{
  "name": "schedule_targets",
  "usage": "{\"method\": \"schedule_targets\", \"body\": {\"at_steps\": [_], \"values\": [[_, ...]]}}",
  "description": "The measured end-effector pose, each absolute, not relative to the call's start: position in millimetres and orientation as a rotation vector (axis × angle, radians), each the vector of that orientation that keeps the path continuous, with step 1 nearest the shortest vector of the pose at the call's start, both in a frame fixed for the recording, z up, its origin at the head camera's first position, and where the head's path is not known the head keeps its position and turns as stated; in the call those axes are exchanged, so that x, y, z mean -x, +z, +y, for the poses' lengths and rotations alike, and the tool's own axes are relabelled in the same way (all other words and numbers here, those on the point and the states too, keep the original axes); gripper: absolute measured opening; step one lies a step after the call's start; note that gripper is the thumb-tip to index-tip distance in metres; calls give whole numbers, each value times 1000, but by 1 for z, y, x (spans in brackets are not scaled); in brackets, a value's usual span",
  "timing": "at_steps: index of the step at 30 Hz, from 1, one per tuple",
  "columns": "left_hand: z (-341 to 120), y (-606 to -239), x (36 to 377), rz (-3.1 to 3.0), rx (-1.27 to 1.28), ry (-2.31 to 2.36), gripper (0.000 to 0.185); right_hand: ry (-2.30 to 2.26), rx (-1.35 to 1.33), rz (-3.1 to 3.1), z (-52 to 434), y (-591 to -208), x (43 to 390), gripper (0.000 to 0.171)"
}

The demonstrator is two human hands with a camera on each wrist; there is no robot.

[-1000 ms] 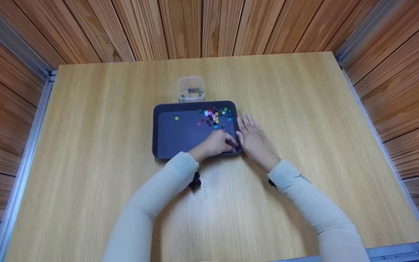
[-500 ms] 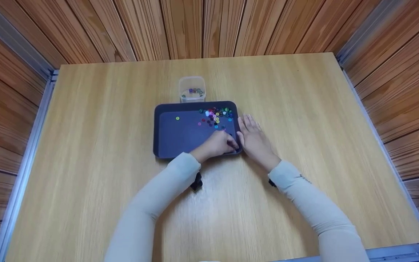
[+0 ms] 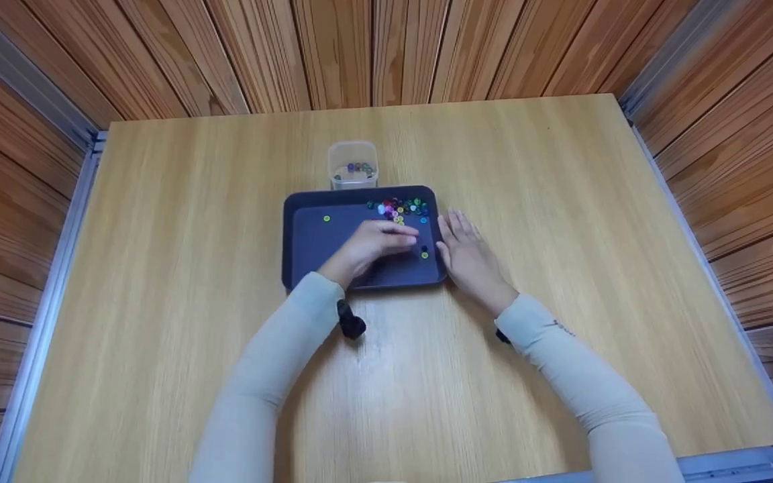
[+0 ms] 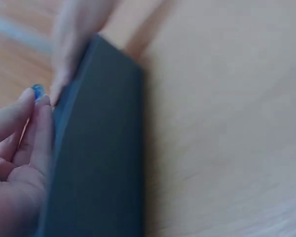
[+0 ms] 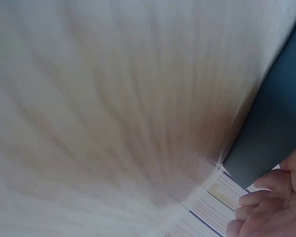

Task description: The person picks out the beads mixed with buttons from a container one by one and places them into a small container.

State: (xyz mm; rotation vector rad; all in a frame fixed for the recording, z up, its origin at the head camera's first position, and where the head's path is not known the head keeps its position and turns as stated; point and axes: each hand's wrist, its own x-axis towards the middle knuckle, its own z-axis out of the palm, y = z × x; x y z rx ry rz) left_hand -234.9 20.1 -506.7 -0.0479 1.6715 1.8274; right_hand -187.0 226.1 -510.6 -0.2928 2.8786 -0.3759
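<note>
One small blue bead (image 4: 37,91) is pinched between the fingertips (image 4: 28,98) of the left hand (image 3: 374,243), held over the dark tray (image 3: 306,261). Ahead and slightly right, the bead cluster (image 3: 398,206) is gathered in the tray's far right corner; beyond the rim stands a clear container (image 3: 353,163). The right hand (image 3: 468,255) is laid flat, fingers straight, against the tray's right edge. No writing can be read.
</note>
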Motion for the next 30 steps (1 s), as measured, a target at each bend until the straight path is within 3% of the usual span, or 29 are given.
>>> {"method": "schedule_targets", "body": {"at_steps": [7, 14, 21, 30], "values": [[-5, -498, 253, 1436, 341, 2156, 35, -379, 287, 2876, 226, -509, 187, 57], [-26, -483, 269, 1312, 503, 2352, 17, -397, 304, 2894, 227, -509, 188, 57], [-36, -466, 283, 1318, 556, 2446, 35, -368, 303, 2895, 228, -509, 190, 57], [-39, -447, 297, 1906, 434, 2156, 17, -366, 292, 2878, 226, -512, 189, 57]]}}
